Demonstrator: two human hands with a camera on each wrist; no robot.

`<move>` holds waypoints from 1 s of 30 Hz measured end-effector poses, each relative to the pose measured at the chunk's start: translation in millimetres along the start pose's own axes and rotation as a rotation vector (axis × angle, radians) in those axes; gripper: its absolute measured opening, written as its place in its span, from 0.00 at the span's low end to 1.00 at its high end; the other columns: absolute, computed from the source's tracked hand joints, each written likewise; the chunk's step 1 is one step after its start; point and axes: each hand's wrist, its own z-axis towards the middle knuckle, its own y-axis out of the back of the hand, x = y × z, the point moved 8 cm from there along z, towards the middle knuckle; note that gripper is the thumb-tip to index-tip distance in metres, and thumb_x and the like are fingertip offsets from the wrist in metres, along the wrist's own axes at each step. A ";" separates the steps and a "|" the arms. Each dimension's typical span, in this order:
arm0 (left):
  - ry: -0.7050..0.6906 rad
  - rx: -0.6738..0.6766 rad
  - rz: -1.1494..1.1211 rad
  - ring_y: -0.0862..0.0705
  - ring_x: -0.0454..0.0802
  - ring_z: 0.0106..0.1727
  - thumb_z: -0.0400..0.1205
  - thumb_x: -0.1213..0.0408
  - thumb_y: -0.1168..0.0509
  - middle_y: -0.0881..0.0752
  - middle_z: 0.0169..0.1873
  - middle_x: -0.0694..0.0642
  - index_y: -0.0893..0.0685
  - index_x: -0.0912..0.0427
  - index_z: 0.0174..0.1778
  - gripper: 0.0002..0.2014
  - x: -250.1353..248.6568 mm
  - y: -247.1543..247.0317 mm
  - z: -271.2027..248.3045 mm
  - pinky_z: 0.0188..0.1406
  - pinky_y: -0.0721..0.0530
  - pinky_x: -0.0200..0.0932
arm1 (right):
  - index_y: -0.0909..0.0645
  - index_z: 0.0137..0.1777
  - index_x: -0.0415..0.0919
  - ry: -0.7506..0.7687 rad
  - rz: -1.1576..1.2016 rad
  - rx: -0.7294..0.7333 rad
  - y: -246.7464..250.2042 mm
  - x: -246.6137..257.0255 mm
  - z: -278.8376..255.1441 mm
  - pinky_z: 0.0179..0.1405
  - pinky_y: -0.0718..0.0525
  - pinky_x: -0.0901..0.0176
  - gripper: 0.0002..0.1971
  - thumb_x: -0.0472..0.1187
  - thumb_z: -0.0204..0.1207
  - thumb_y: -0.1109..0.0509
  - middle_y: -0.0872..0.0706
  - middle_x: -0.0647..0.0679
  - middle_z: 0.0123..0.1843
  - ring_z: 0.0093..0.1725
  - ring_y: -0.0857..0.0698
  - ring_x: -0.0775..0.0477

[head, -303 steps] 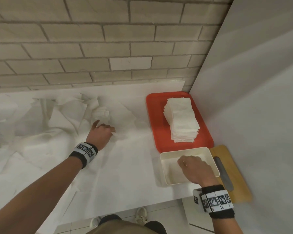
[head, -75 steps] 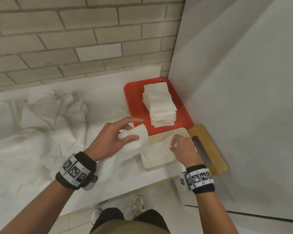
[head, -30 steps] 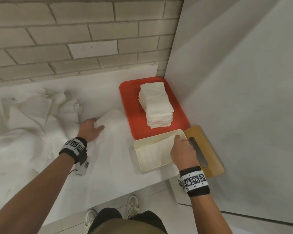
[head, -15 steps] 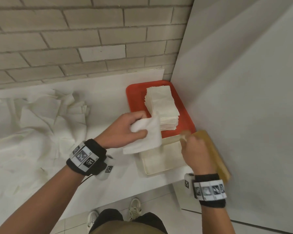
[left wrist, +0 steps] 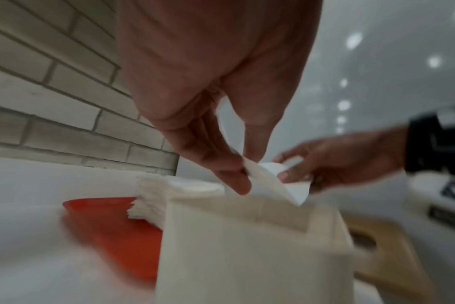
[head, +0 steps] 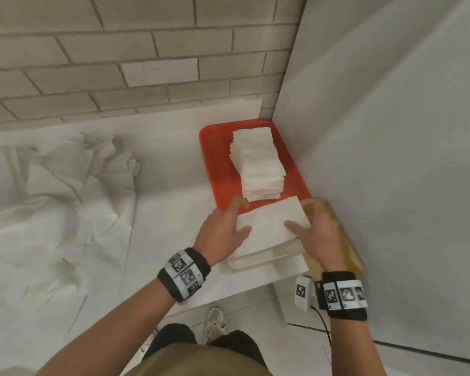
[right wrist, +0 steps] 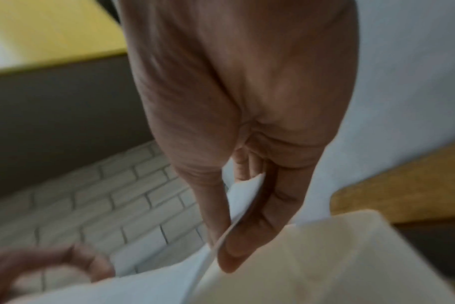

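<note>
Left grip (head: 221, 234): palm down, forearm rising from the lower left, marker band at the wrist. Thumb laid on top of the left end of the paper sheet (head: 269, 221), index finger stretched toward the red tray (head: 215, 164), remaining fingers below the paper. Grasping the sheet in a pinch.
Left wrist view: thumb and fingertip meeting on the sheet's edge, just above the rim of the cream tray (left wrist: 247, 246).
Right grip (head: 320, 234): palm down, forearm coming up from the lower right, marker band at the wrist. Thumb pressed on top of the sheet's right end, fingers curled underneath. Grasping the sheet as well.
Right wrist view: thin edge of the paper clamped between thumb and fingers.
Sheet: white, folded to a long rectangle, stretched level between both grips. Covers most of the cream tray, with only the tray's front rim showing. Contact with the tray's inside impossible to tell.
Cream tray: on the counter (head: 168, 158) at its front edge, just in front of the red tray.
Stack of folded napkins (head: 258, 164): on the red tray, just beyond the held sheet.
Wooden board (head: 347, 248): right of the cream tray, against the white panel, blurred, partly hidden by the right grip.
Crumpled paper (head: 65, 180): heaped on the counter, well to the left.
</note>
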 end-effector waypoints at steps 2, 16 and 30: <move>-0.023 0.010 0.248 0.11 0.63 0.45 0.82 0.57 0.27 0.11 0.44 0.55 0.30 0.48 0.73 0.26 5.9 -23.9 -0.7 0.44 0.20 0.50 | 0.28 0.67 0.50 0.027 -0.171 -0.007 -12.4 -4.8 -2.5 0.40 0.14 0.51 0.25 0.38 0.79 0.16 0.13 0.47 0.50 0.43 0.12 0.48; 0.184 -0.285 0.192 0.18 0.53 0.49 0.83 0.68 0.29 0.16 0.46 0.51 0.16 0.56 0.52 0.04 130.1 100.6 -89.8 0.45 0.14 0.53 | 0.21 0.60 0.41 0.388 -0.140 -0.269 -45.9 111.0 -80.2 0.37 0.18 0.59 0.08 0.38 0.87 0.25 0.11 0.45 0.50 0.42 0.13 0.46; 0.433 -0.085 0.493 0.27 0.65 0.81 0.71 0.49 0.16 0.27 0.83 0.56 0.25 0.49 0.84 0.44 315.9 207.6 -253.7 0.68 0.17 0.72 | 0.32 0.81 0.28 0.192 -0.660 0.374 -436.5 168.9 -139.8 0.66 0.16 0.35 0.41 0.65 0.86 0.30 0.26 0.35 0.75 0.75 0.24 0.31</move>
